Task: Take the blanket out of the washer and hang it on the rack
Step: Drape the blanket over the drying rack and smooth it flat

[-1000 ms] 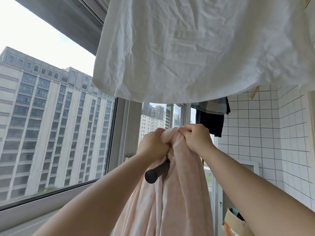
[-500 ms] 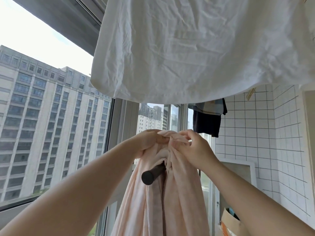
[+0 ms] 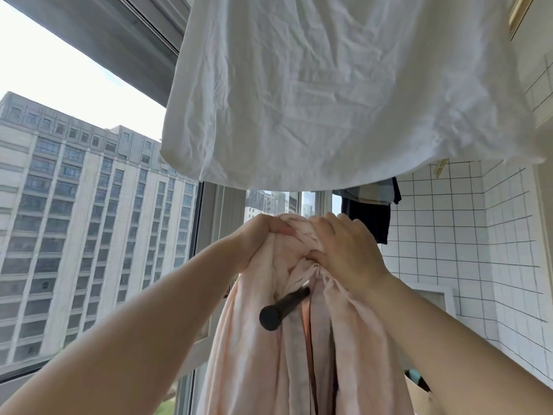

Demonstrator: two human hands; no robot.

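Note:
A pale pink blanket (image 3: 260,354) hangs bunched over a black rack bar (image 3: 282,307) whose round end points toward me. My left hand (image 3: 260,241) grips the bunched top of the blanket on the left side. My right hand (image 3: 347,250) grips the fabric on the right, thumb pinching a fold just above the bar. The blanket falls in long folds on both sides of the bar, down out of view. The washer is not in view.
A large white sheet (image 3: 329,91) hangs overhead. Dark clothes (image 3: 369,217) hang farther back. A big window (image 3: 89,220) is on the left, a white tiled wall (image 3: 478,250) on the right. A cardboard box (image 3: 419,396) sits at the lower right.
Both hands have closed tighter on the blanket's top and shifted slightly. The right thumb now pinches a fold above the bar. The view tilted a little.

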